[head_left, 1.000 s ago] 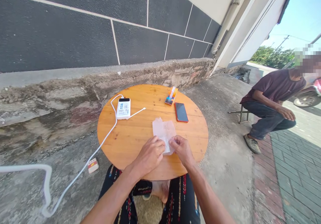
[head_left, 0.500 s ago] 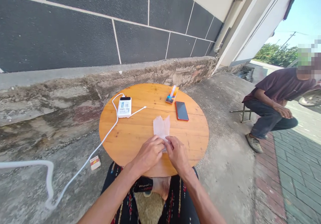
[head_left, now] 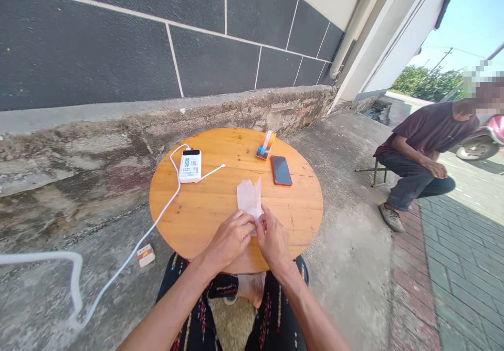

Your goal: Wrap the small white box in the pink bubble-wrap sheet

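A thin, whitish, see-through sheet (head_left: 249,196), perhaps tissue or plastic film, stands up from between my hands over the near half of the round wooden table (head_left: 212,209). My left hand (head_left: 235,234) is closed on its lower left side, fingers bent inward. On the lower right side, my right hand (head_left: 271,238) pinches it between thumb and fingers. Both hands nearly touch, and the sheet's lower part is hidden by them. Beyond the sheet lies a phone (head_left: 282,170) with a red edge, beside an orange tape dispenser (head_left: 266,145).
A white power bank (head_left: 190,166) lies at the table's left with a white cable (head_left: 157,219) running off to the ground. A small box (head_left: 146,255) rests on the concrete. To the right a person (head_left: 425,146) sits on a low stool. A tiled wall (head_left: 118,52) rises behind.
The whole view has shifted slightly, so things appear a little further left. My right fingers have moved up a bit along the sheet; both hands still hold it.
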A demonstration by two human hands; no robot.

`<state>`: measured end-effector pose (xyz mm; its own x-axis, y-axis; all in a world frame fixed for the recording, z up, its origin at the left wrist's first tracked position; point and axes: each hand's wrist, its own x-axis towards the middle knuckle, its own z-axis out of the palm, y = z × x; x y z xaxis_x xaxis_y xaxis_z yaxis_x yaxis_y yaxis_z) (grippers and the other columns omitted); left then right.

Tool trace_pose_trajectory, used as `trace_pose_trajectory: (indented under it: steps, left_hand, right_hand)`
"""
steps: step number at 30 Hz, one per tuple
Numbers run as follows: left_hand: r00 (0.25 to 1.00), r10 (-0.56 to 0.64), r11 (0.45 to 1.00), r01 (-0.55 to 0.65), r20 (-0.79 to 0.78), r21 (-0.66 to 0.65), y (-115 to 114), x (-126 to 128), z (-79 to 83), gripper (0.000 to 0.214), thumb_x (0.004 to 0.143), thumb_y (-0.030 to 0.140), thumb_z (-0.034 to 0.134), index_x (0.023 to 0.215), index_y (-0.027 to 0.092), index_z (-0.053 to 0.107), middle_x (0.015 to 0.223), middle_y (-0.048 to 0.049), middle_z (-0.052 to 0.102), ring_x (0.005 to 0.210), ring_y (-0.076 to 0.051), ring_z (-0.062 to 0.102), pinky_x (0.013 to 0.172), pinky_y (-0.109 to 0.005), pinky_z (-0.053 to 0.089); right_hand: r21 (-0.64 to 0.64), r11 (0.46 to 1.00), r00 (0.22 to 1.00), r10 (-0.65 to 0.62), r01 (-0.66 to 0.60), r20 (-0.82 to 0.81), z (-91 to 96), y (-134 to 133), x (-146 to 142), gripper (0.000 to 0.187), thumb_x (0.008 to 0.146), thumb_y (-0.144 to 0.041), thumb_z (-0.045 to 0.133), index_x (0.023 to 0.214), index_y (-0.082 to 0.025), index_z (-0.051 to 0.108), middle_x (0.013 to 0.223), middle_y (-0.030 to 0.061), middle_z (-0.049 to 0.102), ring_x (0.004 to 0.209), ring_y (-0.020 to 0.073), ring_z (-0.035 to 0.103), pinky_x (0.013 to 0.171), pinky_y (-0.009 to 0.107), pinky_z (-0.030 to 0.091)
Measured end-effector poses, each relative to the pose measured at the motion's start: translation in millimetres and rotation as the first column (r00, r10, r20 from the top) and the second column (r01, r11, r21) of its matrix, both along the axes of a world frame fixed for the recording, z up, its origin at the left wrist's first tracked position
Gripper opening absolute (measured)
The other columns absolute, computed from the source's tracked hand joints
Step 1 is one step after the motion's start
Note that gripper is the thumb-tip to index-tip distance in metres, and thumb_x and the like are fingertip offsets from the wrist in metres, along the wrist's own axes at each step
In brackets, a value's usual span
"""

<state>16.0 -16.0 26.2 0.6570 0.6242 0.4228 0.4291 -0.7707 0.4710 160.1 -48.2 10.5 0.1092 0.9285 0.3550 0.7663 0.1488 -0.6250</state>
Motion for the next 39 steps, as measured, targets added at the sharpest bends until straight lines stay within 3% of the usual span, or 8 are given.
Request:
trace_pose_trajectory:
  steps: [8,13,17,23,28,35,39]
  left_hand:
    - [0.994,0.108,0.993,-0.109,0.036,0.033,-4,0,-12.9,0.028,0.083,0.005,0.047,0.090,0.021,0.069,0.108,-0.0065,0.054,0.103,-0.019,0.049,0.088,-0.033,0.045]
    - [0.993,0.116,0.993,-0.115,-0.008,0.021,-4,-2,-15.1,0.033,0.081,0.003,0.047,0.096,0.022,0.068,0.098,-0.0048,0.056,0.094,-0.019,0.048,0.083,-0.032,0.045]
    - [0.995,0.095,0.995,-0.095,0.020,-0.001,-4,-2,-15.0,0.034,0.080,0.000,0.045,0.095,0.021,0.067,0.099,-0.0042,0.057,0.095,-0.018,0.049,0.083,-0.031,0.044]
    - [0.993,0.088,0.996,-0.085,0.077,-0.035,-4,-1,-15.2,0.030,0.083,0.002,0.043,0.094,0.020,0.064,0.098,-0.0041,0.059,0.094,-0.017,0.051,0.083,-0.031,0.044]
    - [0.978,0.158,0.978,-0.135,0.139,-0.160,-7,-2,-5.7,0.023,0.080,0.003,0.044,0.091,0.019,0.057,0.090,-0.0031,0.060,0.091,-0.018,0.054,0.081,-0.031,0.045]
    - [0.965,0.234,0.953,-0.202,0.122,-0.226,-20,6,3.7,0.018,0.078,0.009,0.051,0.090,0.020,0.057,0.088,-0.0028,0.061,0.091,-0.019,0.055,0.078,-0.032,0.045]
    - [0.950,0.283,0.943,-0.251,0.131,-0.217,-19,13,1.6,0.006,0.083,0.018,0.055,0.087,0.021,0.057,0.087,-0.0022,0.062,0.089,-0.019,0.055,0.075,-0.031,0.045]
  right_hand:
    - [-0.012,0.987,0.981,0.161,-0.163,-0.107,3.5,-10,15,0.053,0.075,-0.009,0.044,0.127,-0.011,0.047,0.097,0.0096,0.068,0.081,0.0188,0.063,0.079,0.036,0.052]
    - [-0.064,0.963,0.934,0.237,-0.263,-0.269,6.6,-10,26,0.042,0.083,-0.013,0.042,0.124,-0.012,0.051,0.102,0.0100,0.069,0.090,0.0179,0.064,0.085,0.036,0.051]
    - [-0.072,0.954,0.911,0.253,-0.290,-0.325,7.2,-1,29,0.035,0.084,-0.017,0.049,0.118,-0.015,0.056,0.095,0.0072,0.071,0.082,0.0167,0.065,0.081,0.035,0.051]
    - [-0.077,0.957,0.946,0.260,-0.279,-0.192,5.4,8,27,0.037,0.082,-0.013,0.053,0.118,-0.018,0.057,0.090,0.0041,0.071,0.080,0.0162,0.062,0.079,0.034,0.048]
    - [-0.074,0.969,0.971,0.238,-0.236,0.011,9.1,5,20,0.046,0.080,-0.006,0.049,0.123,-0.018,0.054,0.091,0.0051,0.069,0.082,0.0184,0.059,0.081,0.036,0.048]
    - [-0.082,0.982,0.984,0.175,-0.171,0.043,3.0,-8,13,0.050,0.080,-0.007,0.045,0.129,-0.011,0.048,0.091,0.0094,0.067,0.078,0.0208,0.059,0.076,0.038,0.050]
    - [-0.018,0.976,0.972,0.218,-0.217,0.086,1.9,-15,14,0.053,0.082,-0.008,0.040,0.135,-0.010,0.041,0.098,0.0129,0.067,0.086,0.0237,0.059,0.079,0.041,0.051]
